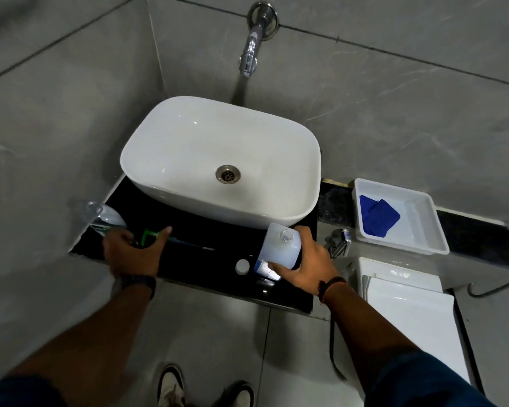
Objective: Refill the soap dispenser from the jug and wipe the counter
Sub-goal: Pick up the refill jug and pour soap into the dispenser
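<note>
A clear soap dispenser bottle point(105, 217) stands open-topped at the left end of the black counter point(218, 277). Its green pump point(150, 235) with a thin tube lies on the counter under my left hand point(135, 252), whose fingers curl around the pump. My right hand point(306, 265) grips the translucent white jug point(279, 248), which stands uncapped at the counter's right. The jug's round white cap point(242, 266) lies on the counter just left of it. A blue cloth point(378, 215) lies folded in a white tray point(423, 239) to the right.
A white basin point(188, 142) fills the back of the counter under a chrome wall tap point(252, 51). A white toilet cistern point(409, 306) and a small chrome valve point(340, 240) are at the right. My shoes point(171, 386) are on the grey floor.
</note>
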Motion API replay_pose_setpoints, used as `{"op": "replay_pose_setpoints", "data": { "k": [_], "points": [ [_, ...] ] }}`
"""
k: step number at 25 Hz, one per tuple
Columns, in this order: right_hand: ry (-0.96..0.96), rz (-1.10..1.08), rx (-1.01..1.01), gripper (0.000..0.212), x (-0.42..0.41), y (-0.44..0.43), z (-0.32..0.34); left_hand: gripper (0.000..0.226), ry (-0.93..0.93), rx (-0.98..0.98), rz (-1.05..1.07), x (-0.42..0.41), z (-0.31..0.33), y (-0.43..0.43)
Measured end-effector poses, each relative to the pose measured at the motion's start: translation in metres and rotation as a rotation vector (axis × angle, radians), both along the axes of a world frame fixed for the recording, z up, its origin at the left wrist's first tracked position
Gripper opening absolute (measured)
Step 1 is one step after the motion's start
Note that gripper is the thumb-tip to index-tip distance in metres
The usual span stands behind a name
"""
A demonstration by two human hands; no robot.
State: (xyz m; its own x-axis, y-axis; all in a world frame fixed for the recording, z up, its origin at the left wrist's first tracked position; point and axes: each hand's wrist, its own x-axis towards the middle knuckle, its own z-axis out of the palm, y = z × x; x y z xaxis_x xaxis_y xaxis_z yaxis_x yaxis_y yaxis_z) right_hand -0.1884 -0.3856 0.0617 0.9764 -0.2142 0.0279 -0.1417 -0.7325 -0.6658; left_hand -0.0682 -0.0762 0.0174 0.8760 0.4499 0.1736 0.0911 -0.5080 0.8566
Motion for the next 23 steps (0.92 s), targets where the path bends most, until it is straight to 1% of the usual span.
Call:
{"op": "replay_pose_setpoints", "data": {
  "k": [2,4,6,8,9,12,13,16,18,20,23],
  "points": [
    [0.002,0.002,-0.003,0.064,0.001,0.002,0.0,0.071,0.022,0.016,0.17,0.013,0.008,0.023],
    [0.009,-0.005,0.004,0.066,0.002,0.003,0.001,0.08,0.054,0.025,0.276,0.022,0.009,0.034],
    [0.023,-0.018,0.021,0.068,0.003,0.005,0.002,0.097,0.087,0.012,0.279,0.031,0.008,0.038],
    [0.049,-0.035,0.033,0.071,0.004,0.006,0.003,0.109,0.116,-0.019,0.191,0.04,0.005,0.042],
    [0.059,-0.044,0.041,0.072,0.005,0.007,0.003,0.109,0.122,-0.039,0.134,0.045,0.002,0.043],
    [0.062,-0.081,0.073,0.07,0.007,0.011,0.003,0.082,0.118,-0.068,0.024,0.057,-0.007,0.051],
    [0.055,-0.096,0.081,0.07,0.007,0.013,0.003,0.078,0.135,-0.088,0.015,0.06,-0.009,0.053],
    [0.014,-0.149,0.086,0.068,0.009,0.021,0.005,0.076,0.136,-0.129,0.012,0.063,-0.007,0.058],
    [-0.025,-0.216,0.097,0.068,0.009,0.027,0.012,0.077,0.055,-0.179,0.003,0.062,0.005,0.055],
    [-0.081,-0.3,0.135,0.068,0.012,0.034,0.027,0.076,-0.053,-0.182,-0.011,0.061,0.026,0.048],
    [-0.214,-0.348,0.262,0.063,0.026,0.05,0.061,0.079,-0.112,-0.159,-0.056,0.058,0.066,0.026]
  ]
}}
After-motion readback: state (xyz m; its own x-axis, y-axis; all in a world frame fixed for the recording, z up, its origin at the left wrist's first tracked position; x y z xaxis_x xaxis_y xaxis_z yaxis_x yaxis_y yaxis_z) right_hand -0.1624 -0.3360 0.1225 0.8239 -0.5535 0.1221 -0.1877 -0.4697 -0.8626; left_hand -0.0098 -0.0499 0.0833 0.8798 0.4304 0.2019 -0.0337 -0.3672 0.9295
